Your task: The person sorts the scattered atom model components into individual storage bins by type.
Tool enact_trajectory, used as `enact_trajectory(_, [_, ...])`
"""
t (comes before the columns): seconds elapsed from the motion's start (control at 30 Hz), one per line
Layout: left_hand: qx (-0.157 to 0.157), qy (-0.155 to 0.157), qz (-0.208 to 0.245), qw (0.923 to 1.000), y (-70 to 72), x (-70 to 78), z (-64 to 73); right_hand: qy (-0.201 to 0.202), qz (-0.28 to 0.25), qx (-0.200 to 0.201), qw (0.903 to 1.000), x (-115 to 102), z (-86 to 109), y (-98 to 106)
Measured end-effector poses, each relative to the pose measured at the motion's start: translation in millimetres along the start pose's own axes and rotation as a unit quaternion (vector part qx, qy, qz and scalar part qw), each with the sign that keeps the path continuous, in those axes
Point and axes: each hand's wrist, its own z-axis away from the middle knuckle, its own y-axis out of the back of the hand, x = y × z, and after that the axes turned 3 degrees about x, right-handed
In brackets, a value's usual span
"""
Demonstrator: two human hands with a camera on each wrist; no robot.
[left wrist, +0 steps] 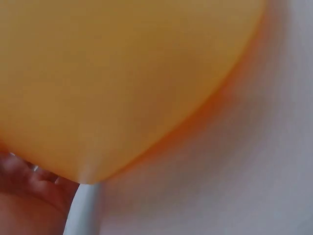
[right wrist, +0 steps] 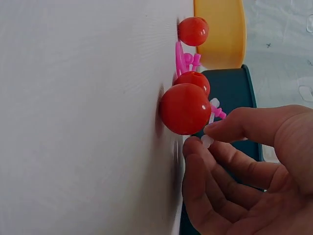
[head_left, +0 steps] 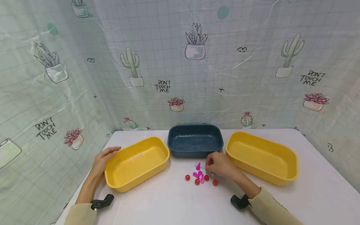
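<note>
My right hand [head_left: 220,164] pinches a small translucent white stick with knobbed ends [right wrist: 207,141] between thumb and fingertips, low over the table. Several red balls [right wrist: 186,108], some showing a small hole, lie just beside it. Among them are several small pink plastic pieces [head_left: 198,174], one heart-shaped. My left hand [head_left: 102,161] rests against the left end of a yellow bin [head_left: 156,168], its fingers along the rim. Inside that bin lie a few thin pale sticks [head_left: 137,157]. In the left wrist view the bin's wall hides most of this hand.
A dark blue bin [head_left: 196,154] stands at the back centre, right behind the pink pieces. To the right, a second yellow bin [head_left: 261,173] sits angled close to my right forearm. A patterned curtain [head_left: 180,72] hangs behind the white table [head_left: 168,206].
</note>
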Motion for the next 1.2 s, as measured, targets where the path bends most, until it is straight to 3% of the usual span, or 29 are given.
enact_trajectory(0.13, [-0.047, 0.012, 0.073, 0.9961, 0.2, -7.5, 3.1, 0.01, -0.007, 0.005, 0.9999, -2.2, -0.1, 0.5])
enact_trajectory(0.27, [-0.08, 0.0, 0.117, 0.9899, -0.3, -14.0, 5.9, 0.026, -0.011, 0.018, 0.9994, -2.6, -0.9, 0.7])
enact_trajectory(0.7, [-0.104, -0.009, 0.131, 0.9858, 0.3, -19.6, 3.2, 0.059, -0.006, 0.051, 0.997, -5.1, -0.3, 5.8])
enact_trajectory(1.2, [-0.104, -0.005, 0.133, 0.9856, 0.4, -22.1, 1.5, 0.103, -0.036, 0.017, 0.9939, -7.6, 1.5, 10.5])
